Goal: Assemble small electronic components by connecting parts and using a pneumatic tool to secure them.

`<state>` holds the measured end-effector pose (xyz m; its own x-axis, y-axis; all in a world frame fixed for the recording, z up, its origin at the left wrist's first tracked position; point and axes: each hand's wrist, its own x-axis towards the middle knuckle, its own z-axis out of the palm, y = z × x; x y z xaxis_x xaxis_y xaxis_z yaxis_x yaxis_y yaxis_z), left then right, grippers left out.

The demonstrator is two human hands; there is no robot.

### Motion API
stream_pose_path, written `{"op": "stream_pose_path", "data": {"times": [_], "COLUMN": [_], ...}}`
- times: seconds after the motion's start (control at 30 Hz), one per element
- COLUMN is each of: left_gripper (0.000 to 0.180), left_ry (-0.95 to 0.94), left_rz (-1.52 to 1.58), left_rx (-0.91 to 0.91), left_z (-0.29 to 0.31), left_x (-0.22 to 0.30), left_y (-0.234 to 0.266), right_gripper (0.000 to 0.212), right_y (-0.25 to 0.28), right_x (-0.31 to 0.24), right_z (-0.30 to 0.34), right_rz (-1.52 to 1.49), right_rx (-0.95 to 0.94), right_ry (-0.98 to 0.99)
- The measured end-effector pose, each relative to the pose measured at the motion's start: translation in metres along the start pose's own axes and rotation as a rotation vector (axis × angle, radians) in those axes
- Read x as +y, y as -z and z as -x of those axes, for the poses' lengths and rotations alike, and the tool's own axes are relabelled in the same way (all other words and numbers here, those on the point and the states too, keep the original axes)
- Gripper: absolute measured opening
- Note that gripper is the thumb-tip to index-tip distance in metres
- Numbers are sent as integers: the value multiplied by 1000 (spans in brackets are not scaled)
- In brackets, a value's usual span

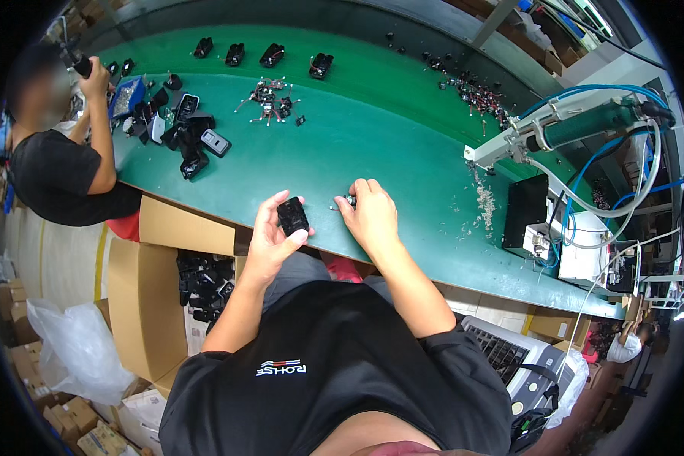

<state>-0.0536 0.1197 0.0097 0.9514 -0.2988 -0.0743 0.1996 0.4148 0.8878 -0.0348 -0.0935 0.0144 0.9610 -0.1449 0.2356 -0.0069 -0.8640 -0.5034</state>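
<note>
My left hand [269, 242] is closed round a small black plastic housing [292, 216], its dark face turned up over the near edge of the green bench. A little to the right, my right hand [371, 216] pinches a small metallic part [350, 201] just above the bench top. Its exact kind cannot be made out, since the fingers cover most of it. The two hands are apart from each other. Beyond them lies a loose cluster of small wired parts [267, 100] with red and silver bits.
Black housings [321, 65] stand in a row along the back. Black cases [192, 144] are heaped at left, near a co-worker [61, 167]. An arm-mounted green tool [593, 123] with blue hoses reaches over the right side. A cardboard box [146, 304] of black parts sits below left.
</note>
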Motion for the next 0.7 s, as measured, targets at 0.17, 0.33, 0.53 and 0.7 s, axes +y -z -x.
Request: {"op": "stream_pose_path", "data": {"times": [0.17, 0.33, 0.53, 0.7], "left_gripper": [86, 89, 79, 78], "left_ry": [-87, -15, -209, -210], "left_rz": [-72, -184, -684, -703], "left_rx": [-16, -76, -244, -281], "left_z": [3, -8, -32, -37], "left_x": [-2, -10, -6, -3], "left_y": [-3, -7, -25, -37], "right_gripper": [20, 14, 10, 16], "right_y": [8, 15, 58, 58], "right_x": [14, 26, -9, -11], "right_z": [4, 12, 26, 28], "right_rz": [-235, -190, -455, -227], "right_rx": [-59, -31, -80, -4], "right_ry": [57, 136, 244, 460]}}
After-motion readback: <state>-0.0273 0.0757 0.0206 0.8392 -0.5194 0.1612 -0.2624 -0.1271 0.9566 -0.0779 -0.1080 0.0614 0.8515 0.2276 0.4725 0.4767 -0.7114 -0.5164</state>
